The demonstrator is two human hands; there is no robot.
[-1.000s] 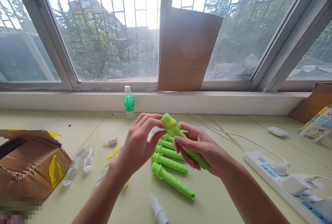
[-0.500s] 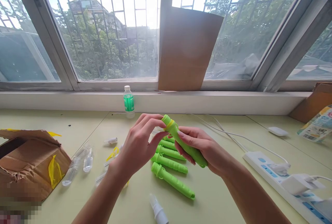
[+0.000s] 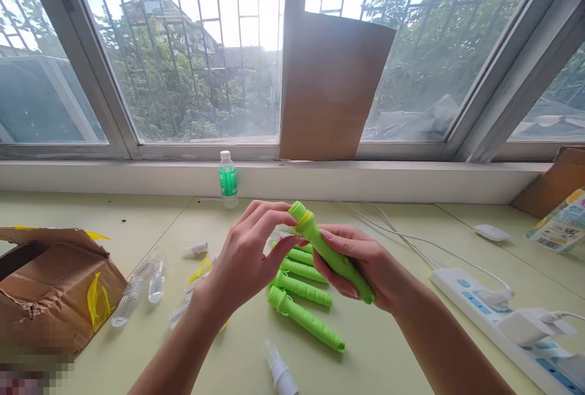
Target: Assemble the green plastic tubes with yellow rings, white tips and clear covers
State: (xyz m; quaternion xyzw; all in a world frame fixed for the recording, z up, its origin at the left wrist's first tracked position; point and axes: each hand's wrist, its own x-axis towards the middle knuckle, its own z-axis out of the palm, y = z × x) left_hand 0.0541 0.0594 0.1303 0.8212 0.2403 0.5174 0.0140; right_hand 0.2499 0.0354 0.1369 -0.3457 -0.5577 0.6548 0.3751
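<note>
A bright green plastic handle (image 3: 338, 261) with a threaded top and a yellow ring (image 3: 303, 219) is held up, tilted, above the table. My right hand (image 3: 361, 255) wraps round its body. My left hand (image 3: 260, 242) pinches at the yellow ring, just below the thread, with thumb and fingertips. Several similar green handles lie in a row beneath, the nearest green handle (image 3: 306, 322) in full view and others partly behind my hands. A white piece with a clear tip (image 3: 280, 370) lies nearest me. Clear ribbed tubes (image 3: 156, 279) and a yellow ring-like strip (image 3: 200, 270) lie to the left.
An open cardboard box (image 3: 59, 291) stands on the left. A bottle with a green label (image 3: 228, 181) is near the window ledge. On the right lie a power strip (image 3: 484, 316) with plugs and cables, a white mouse-like object (image 3: 492, 233) and a printed package (image 3: 560, 224).
The held green handle has swung slightly, its lower end moving right and down. Both hands keep their hold, shifted a little to the right.
</note>
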